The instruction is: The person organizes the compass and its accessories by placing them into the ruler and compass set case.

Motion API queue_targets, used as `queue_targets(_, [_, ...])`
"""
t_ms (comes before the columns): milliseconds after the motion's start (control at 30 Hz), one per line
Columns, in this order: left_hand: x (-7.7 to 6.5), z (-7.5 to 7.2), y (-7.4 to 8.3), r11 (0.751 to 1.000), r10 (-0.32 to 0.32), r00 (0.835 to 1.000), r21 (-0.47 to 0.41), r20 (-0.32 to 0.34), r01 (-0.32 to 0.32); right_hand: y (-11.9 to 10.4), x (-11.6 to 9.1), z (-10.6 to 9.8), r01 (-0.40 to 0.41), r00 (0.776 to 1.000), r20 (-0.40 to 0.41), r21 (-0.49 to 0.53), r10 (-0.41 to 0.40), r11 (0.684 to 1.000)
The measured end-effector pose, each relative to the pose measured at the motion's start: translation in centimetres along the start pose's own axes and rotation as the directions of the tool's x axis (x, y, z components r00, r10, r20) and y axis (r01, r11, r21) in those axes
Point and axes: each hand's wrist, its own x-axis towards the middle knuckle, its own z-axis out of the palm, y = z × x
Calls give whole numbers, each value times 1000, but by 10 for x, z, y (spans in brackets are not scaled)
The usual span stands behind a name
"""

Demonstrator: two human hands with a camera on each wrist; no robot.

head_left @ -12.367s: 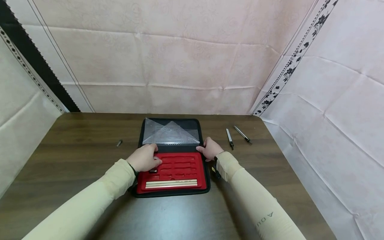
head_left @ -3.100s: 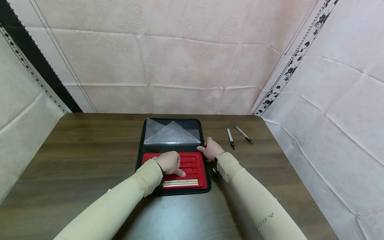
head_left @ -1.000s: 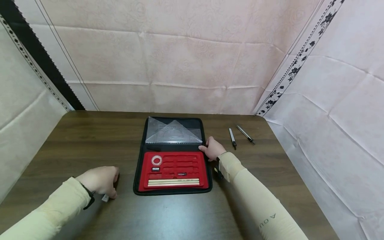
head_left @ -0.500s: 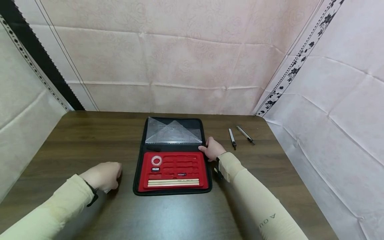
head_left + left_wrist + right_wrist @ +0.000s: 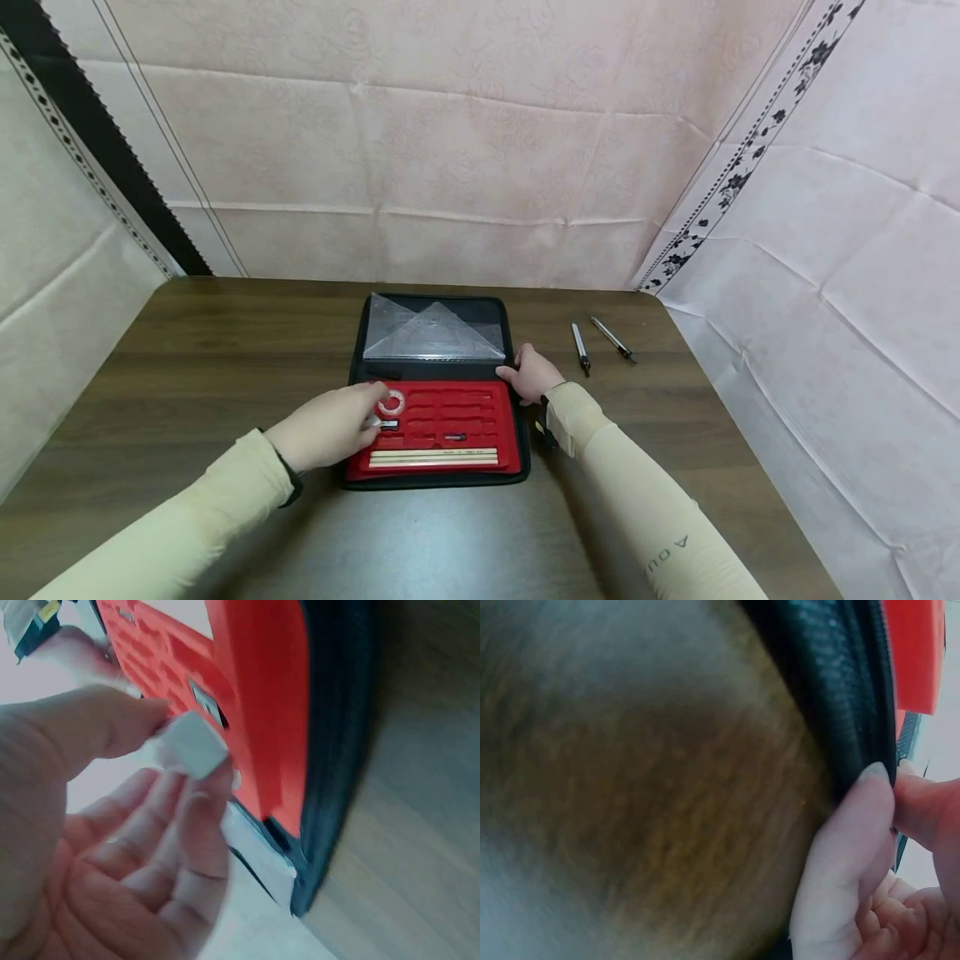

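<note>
A black zip case (image 5: 341, 454) lies open on the wooden table, with a red moulded tray (image 5: 480, 427) in its near half. My left hand (image 5: 330, 429) pinches a small white eraser (image 5: 195, 746) between thumb and fingers, over the tray's left edge. Beside the eraser, a metal pencil sharpener (image 5: 389, 425) sits in its slot. Above that is a white ring (image 5: 401, 403), partly hidden by my fingers. My right hand (image 5: 531, 373) grips the case's right edge near the fold, thumb and finger on the zip border (image 5: 840, 690).
Two pale pencils (image 5: 433, 457) lie along the tray's near side, with a small dark piece (image 5: 455, 436) in a slot above. Clear set squares (image 5: 438, 333) lie in the case's far half. Two silver drawing tools with black ends, one nearer (image 5: 580, 346), one farther (image 5: 611, 337), lie to the right.
My left hand has moved from the table on the left over to the tray, carrying the eraser. The white ring and small dark piece now sit in the tray. My right hand stays on the case.
</note>
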Motion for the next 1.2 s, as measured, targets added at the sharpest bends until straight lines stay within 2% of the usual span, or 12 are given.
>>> queue_targets(100, [5, 7, 8, 999, 46, 999, 6, -26, -46, -1, -3, -1, 9, 1000, -2, -5, -9, 1000])
queue_targets(333, [9, 21, 15, 993, 110, 994, 51, -23, -108, -2, -7, -1, 18, 1000, -2, -16, -18, 1000])
queue_targets(500, [9, 25, 15, 988, 124, 992, 92, -26, -121, -2, -5, -1, 4, 1000, 0, -18, -4, 1000])
queue_targets(800, [9, 24, 14, 987, 121, 992, 105, -23, -118, -2, -9, -2, 30, 1000, -3, -17, -30, 999])
queue_targets(967, [9, 25, 12, 990, 114, 993, 80, -20, -112, -2, -8, -2, 34, 999, -8, -16, -34, 999])
queue_targets(1200, [9, 20, 7, 996, 88, 996, -33, -2, -88, 0, -2, 1, 34, 999, -9, -11, -34, 999])
